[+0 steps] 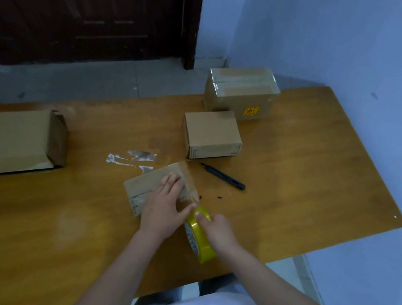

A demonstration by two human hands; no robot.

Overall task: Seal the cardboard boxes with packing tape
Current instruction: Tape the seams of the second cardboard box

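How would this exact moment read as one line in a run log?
step: taping small box | left hand: presses box top | right hand: holds tape roll | cutter: on table, untouched

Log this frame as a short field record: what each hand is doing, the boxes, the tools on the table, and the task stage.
left hand: fingers pressed flat on the small box
right hand: grips the yellow tape roll, upright beside that box
tape: clear strip runs from roll to box
other boxes: long box far left; medium box; taped box with yellow sticker
tool: black utility knife lying on the table, untouched
stage: small box being taped, strip not yet cut
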